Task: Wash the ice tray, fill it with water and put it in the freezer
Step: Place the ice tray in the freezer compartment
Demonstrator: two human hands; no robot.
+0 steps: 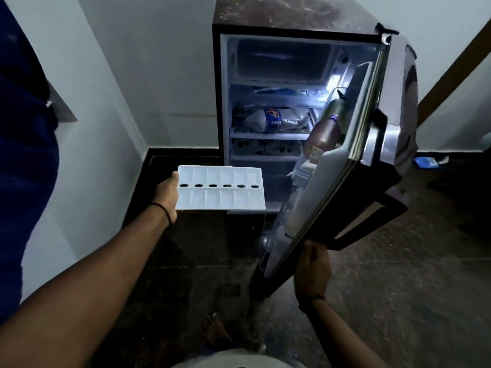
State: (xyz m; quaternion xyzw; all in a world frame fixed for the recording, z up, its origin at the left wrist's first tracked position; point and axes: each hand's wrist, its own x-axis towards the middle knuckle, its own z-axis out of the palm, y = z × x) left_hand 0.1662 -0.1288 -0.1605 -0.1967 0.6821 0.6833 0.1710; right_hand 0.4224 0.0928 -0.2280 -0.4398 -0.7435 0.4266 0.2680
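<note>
L hand (166,195) gripping white ice tray (220,189) by short edge, fingers closed, holding it level in front of open fridge (268,102). R hand (312,272) clasping door (345,166) bottom edge.

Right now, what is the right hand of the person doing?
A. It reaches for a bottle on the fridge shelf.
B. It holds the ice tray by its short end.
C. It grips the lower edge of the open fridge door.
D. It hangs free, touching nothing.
C: the right hand is closed on the lower edge of the open fridge door, while the left hand holds the ice tray.
</note>
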